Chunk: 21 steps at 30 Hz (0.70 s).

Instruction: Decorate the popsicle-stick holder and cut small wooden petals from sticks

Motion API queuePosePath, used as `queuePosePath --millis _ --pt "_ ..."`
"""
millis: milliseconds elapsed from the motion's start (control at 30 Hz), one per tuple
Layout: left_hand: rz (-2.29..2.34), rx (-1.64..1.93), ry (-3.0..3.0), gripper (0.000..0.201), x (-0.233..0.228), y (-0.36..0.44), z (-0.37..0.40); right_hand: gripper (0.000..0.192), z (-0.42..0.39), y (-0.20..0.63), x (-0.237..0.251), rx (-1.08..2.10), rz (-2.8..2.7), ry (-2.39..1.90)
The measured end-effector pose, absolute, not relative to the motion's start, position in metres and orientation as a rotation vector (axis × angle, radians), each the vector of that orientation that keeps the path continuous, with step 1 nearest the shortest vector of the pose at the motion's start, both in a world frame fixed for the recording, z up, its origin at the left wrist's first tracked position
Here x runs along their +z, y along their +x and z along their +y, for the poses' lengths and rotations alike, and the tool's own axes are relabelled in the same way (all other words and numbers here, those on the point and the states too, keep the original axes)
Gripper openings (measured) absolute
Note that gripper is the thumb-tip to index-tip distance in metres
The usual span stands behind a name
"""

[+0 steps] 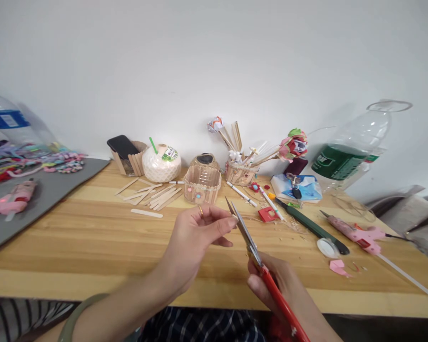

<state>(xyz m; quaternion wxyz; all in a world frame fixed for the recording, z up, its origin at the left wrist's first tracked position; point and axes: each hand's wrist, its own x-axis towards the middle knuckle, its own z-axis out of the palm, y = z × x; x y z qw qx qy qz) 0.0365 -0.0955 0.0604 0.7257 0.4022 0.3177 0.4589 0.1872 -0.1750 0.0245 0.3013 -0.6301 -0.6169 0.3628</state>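
Right hand (281, 285) clamped on red scissors (257, 259), blades apart, pointing up-left beside left hand's (196, 237) pinched fingertips (held item too small to tell).

Home craft table (92, 237): glue guns (356, 233), popsicle sticks (157, 194), paper flowers (293, 142), plain white wall.

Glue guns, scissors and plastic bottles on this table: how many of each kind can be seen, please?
Glue guns: 2, pink, one on the grey mat, one at the right.
Scissors: 1, red-handled, in the right hand.
Plastic bottles: 2, far left and far right.
Total: 5
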Motion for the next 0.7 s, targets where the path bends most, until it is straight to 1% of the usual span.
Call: queuePosePath --millis 400,700 --pt "0.711 1.028 0.929 0.007 0.06 0.0332 -0.095 0.052 -0.1763 0.1906 0.0229 0.896 -1.644 -1.737" --pt "0.72 1.115 1.056 0.002 0.0526 0.0342 -0.0944 0.053 -0.1765 0.1886 0.0217 0.915 -1.671 -1.736"
